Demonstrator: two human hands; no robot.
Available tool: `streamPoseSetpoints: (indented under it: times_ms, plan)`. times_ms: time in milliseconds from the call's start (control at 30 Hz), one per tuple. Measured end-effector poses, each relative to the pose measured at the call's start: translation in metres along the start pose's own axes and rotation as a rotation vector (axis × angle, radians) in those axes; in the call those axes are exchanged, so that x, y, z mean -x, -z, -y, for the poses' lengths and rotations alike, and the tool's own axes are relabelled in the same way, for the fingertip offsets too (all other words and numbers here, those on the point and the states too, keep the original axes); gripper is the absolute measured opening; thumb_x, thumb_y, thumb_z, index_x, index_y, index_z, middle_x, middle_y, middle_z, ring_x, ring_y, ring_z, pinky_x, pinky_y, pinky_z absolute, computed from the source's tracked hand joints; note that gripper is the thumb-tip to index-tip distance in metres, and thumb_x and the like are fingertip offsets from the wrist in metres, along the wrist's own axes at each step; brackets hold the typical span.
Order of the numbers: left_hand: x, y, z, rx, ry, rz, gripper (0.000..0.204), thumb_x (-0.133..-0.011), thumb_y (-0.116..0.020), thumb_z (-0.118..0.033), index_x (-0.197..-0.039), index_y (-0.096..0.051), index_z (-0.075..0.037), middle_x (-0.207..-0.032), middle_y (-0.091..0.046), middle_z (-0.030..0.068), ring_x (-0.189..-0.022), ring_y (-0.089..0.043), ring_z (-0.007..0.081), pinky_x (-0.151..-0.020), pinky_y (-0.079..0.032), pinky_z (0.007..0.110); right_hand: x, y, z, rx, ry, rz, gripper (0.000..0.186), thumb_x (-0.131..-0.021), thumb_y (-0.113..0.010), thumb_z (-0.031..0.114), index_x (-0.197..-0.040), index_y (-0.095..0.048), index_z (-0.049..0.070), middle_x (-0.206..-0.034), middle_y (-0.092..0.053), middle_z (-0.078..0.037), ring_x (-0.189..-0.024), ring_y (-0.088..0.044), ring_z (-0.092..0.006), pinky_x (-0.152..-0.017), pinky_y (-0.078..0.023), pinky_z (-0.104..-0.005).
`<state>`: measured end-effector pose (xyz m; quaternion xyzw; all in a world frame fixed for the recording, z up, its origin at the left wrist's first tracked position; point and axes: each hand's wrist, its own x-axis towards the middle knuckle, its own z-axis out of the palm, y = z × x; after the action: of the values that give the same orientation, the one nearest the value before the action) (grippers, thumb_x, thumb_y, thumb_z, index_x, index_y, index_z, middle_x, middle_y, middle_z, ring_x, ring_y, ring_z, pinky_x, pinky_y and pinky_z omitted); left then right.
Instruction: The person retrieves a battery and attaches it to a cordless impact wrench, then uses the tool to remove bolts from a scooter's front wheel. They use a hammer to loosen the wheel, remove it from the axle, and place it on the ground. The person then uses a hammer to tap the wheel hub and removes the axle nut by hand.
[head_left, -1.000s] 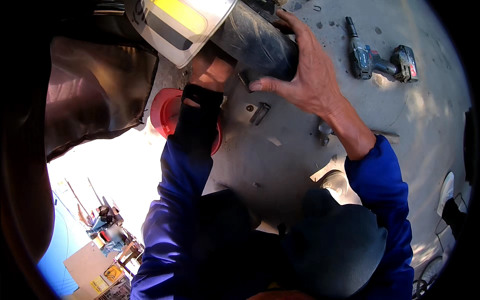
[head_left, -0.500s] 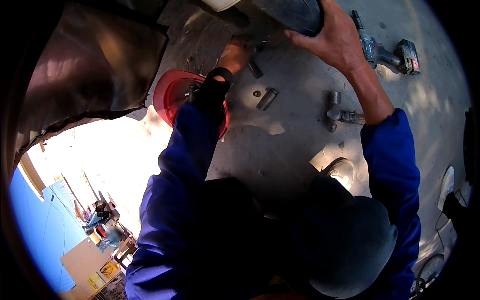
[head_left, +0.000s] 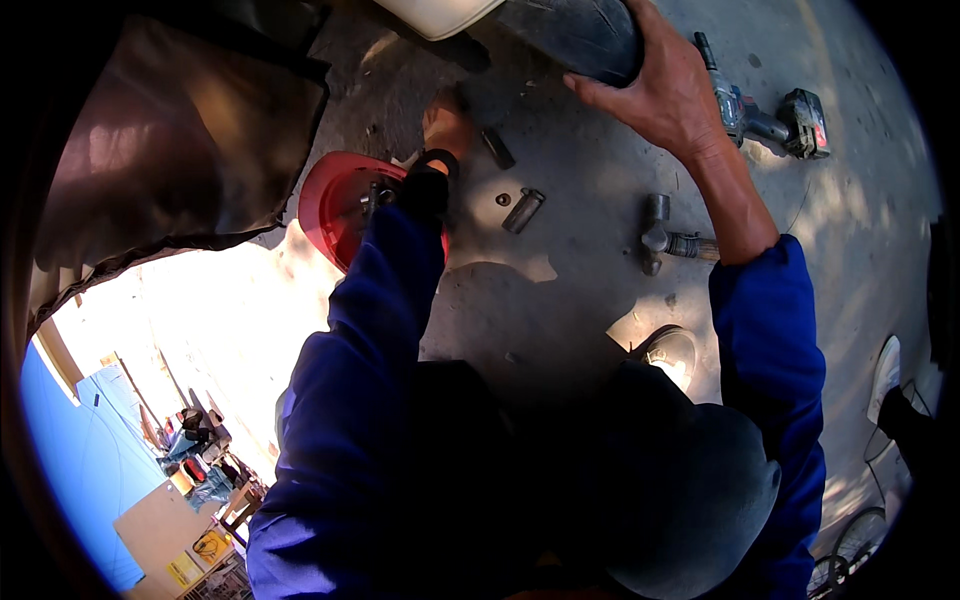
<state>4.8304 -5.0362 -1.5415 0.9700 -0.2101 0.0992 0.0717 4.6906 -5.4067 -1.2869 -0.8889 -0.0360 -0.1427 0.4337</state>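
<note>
Tire [head_left: 580, 42] is held by the widely curved right hand [head_left: 672, 95]; the left hand's [head_left: 449, 118] spread and hold I cannot tell.

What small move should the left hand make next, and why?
Probably ease the left hand slightly right, toward the nearest metal tube: it lies on the floor close beside that hand, while the right hand is occupied against the black tire. The left hand's far end is in shadow, so I can't tell whether it's free.
</note>
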Motion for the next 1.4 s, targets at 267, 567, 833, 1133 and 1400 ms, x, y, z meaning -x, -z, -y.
streamPoseSetpoints:
  times_ms: [267,567,833,1133,1400]
  plan:
    - [-0.026,0.085,-0.081,0.711,0.204,-0.034,0.032,-0.102,-0.060,-0.022,-0.124,-0.070,-0.001,-0.124,-0.071,0.0193,-0.108,-0.070,0.0353,-0.093,-0.056,0.047,0.009,0.002,-0.024,-0.019,0.022,-0.053,0.099,-0.072,-0.091,0.038,-0.151,-0.047,-0.001,-0.137,-0.063,-0.028,-0.128,-0.063,-0.0418,-0.108,-0.051,-0.0452]
    - [-0.032,0.150,-0.159,2.662,0.233,0.212,0.070,-0.103,-0.055,-0.060,-0.157,-0.050,-0.016,-0.161,-0.051,0.0090,-0.149,-0.044,0.0342,-0.126,-0.032,0.055,0.022,-0.040,-0.024,-0.078,0.125,-0.235,0.091,-0.070,-0.096,0.033,-0.145,-0.053,0.003,-0.122,-0.063,-0.017,-0.112,-0.064,-0.0386,-0.097,-0.053,-0.0464]
    - [-0.015,0.139,-0.145,2.120,0.229,0.125,0.059,-0.111,-0.049,-0.049,-0.156,-0.049,-0.011,-0.157,-0.052,0.0133,-0.144,-0.050,0.0329,-0.124,-0.038,0.052,0.055,-0.052,0.004,-0.160,0.009,-0.242,0.095,-0.065,-0.098,0.029,-0.144,-0.052,0.005,-0.130,-0.056,-0.017,-0.117,-0.058,-0.0389,-0.098,-0.045,-0.0474]
    - [-0.014,0.160,-0.167,1.869,0.537,0.114,0.059,-0.111,-0.050,-0.048,-0.155,-0.048,-0.008,-0.154,-0.055,0.0144,-0.140,-0.054,0.0324,-0.120,-0.043,0.050,0.059,-0.037,0.015,-0.255,-0.044,-0.150,0.094,-0.067,-0.098,0.039,-0.143,-0.054,0.005,-0.129,-0.058,-0.019,-0.120,-0.059,-0.0396,-0.104,-0.047,-0.0490]
    - [-0.036,0.160,-0.180,1.790,0.574,0.067,0.060,-0.111,-0.051,-0.048,-0.154,-0.047,-0.006,-0.152,-0.056,0.0154,-0.136,-0.058,0.0319,-0.118,-0.047,0.049,-0.021,-0.032,-0.093,-0.425,-0.176,0.036,0.117,-0.076,-0.082,0.078,-0.154,-0.047,-0.003,-0.152,-0.054,-0.029,-0.141,-0.055,-0.0409,-0.113,-0.049,-0.0501]
